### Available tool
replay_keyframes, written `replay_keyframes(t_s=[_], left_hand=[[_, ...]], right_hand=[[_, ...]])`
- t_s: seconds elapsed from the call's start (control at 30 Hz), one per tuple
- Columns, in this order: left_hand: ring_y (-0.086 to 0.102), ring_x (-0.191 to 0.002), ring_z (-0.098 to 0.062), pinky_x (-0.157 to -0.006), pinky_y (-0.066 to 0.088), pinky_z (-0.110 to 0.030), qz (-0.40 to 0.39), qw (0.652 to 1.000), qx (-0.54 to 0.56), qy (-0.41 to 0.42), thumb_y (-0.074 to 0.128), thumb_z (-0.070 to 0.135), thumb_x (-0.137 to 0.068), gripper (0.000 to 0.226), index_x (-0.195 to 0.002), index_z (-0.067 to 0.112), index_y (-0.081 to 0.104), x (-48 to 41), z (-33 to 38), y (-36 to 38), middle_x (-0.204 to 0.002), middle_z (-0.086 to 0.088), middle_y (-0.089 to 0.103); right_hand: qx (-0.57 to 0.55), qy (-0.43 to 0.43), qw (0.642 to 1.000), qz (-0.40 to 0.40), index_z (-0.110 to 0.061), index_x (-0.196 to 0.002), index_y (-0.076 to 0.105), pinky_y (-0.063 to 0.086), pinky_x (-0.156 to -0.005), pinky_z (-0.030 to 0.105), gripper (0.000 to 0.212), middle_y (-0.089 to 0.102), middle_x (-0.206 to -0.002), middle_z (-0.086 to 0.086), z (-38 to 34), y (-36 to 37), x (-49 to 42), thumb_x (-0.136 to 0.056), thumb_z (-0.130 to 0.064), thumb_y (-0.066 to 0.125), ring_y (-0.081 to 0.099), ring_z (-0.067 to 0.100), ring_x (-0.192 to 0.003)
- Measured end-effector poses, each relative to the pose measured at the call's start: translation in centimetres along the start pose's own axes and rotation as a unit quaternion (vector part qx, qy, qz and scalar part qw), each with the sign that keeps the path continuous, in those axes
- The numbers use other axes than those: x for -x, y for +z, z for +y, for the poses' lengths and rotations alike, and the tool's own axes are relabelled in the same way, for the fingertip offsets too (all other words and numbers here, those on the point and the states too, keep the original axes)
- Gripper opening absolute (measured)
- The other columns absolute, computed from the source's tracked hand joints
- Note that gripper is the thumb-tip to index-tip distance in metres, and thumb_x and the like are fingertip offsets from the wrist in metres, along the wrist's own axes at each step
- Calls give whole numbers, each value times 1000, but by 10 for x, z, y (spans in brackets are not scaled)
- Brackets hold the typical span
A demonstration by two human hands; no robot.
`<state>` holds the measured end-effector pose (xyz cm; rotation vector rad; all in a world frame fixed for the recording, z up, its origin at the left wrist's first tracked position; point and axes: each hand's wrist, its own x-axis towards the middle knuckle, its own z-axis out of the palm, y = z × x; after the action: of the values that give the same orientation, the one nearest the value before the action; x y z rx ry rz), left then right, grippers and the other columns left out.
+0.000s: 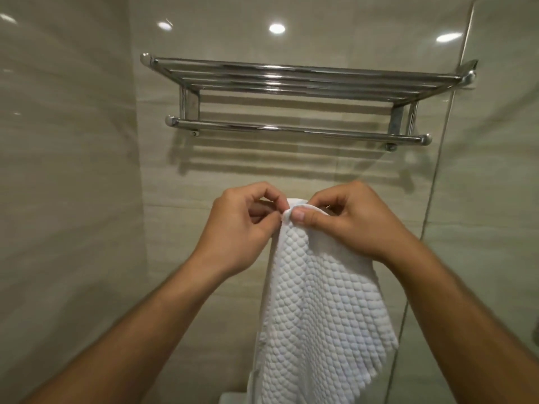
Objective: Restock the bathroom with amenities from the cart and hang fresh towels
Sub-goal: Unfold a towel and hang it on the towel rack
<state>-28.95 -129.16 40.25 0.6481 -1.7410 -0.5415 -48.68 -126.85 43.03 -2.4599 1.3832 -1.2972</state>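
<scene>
A white towel [318, 310] with a bumpy scale-like weave hangs down in front of me, bunched at its top edge. My right hand [350, 223] pinches that top edge with thumb and fingers. My left hand [239, 228] pinches the same edge right beside it, fingertips almost touching the right thumb. Above both hands a chrome towel rack [297, 80] is fixed to the wall, with a shelf of several bars and a single hanging rail [291, 129] below it. Rack and rail carry nothing.
Glossy beige tiled walls close in at the left and behind the rack. A glass shower panel [443, 176] stands on edge at the right, close to my right forearm. A white object [233, 399] peeks out at the bottom under the towel.
</scene>
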Motion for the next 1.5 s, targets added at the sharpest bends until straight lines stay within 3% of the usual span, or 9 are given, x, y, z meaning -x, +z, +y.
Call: replay_keyframes(t_s=[0.23,0.37,0.57,0.73,0.9,1.07,1.23,1.33,1.5], left_hand=[[70,-74,-20,-76,61,-37,6,998,50,-40,84,12,-79,21,-95,12,70,4,6,30,-81,-9,75],[73,-70,-20,-71,61,-37,36,996,55,-65,74,6,-87,7,-91,8,68,-4,3,42,-76,-14,76],[68,-72,-21,-75,58,-35,133,981,92,-106,67,7,-93,8,-87,12,68,-19,0,28,-79,-17,69],[62,-67,-16,-72,51,-32,150,972,133,-122,61,1,-96,17,-84,11,66,-25,-2,13,-72,-4,68],[65,-63,-9,-63,54,-21,140,966,173,-129,55,0,-98,18,-86,10,63,-21,-2,-5,-69,3,70],[62,-56,-7,-52,48,-17,156,962,168,-148,54,0,-98,18,-85,9,62,-18,-6,-36,-64,3,68],[56,-48,-3,-49,47,-16,152,964,164,-147,51,1,-101,18,-87,7,62,-16,-12,-59,-57,6,64],[62,-57,-7,-56,52,-18,141,970,145,-137,55,2,-98,16,-88,7,66,-18,-18,-71,-64,3,68],[56,-72,-20,-82,54,-45,142,985,56,-75,66,9,-95,8,-88,11,68,-23,-37,-93,-64,-2,61]], right_hand=[[-87,13,995,40,-21,-77,79,50,-59,39,28,71,-71,12,25,-9,8,-87,-46,74,62,23,-63],[-106,22,994,-1,-21,-80,79,51,-62,34,21,74,-74,2,30,-16,11,-88,-41,75,64,9,-65],[-8,92,989,-116,-19,-76,78,52,-61,37,20,74,-74,-2,65,-35,29,-79,-38,79,70,16,-69],[-66,90,985,-130,-26,-79,82,56,-66,30,25,77,-79,-10,80,-47,29,-74,-51,83,72,7,-73],[-269,-5,948,-169,-10,-81,81,51,-88,26,36,61,-100,-7,86,-39,22,-70,-45,79,63,11,-99],[-216,-33,974,-59,-12,-57,62,46,-79,22,40,57,-98,-8,77,-29,12,-71,-45,78,58,12,-89],[-118,16,991,-56,-11,-70,72,47,-64,38,62,71,-81,10,64,-18,6,-67,-73,74,63,35,-72],[-112,44,992,-38,0,-63,63,41,-58,38,65,62,-65,21,53,-14,9,-63,-60,85,53,27,-58],[-143,88,982,89,3,-70,61,51,-63,37,48,72,-71,16,36,-5,7,-62,-35,89,70,25,-69]])
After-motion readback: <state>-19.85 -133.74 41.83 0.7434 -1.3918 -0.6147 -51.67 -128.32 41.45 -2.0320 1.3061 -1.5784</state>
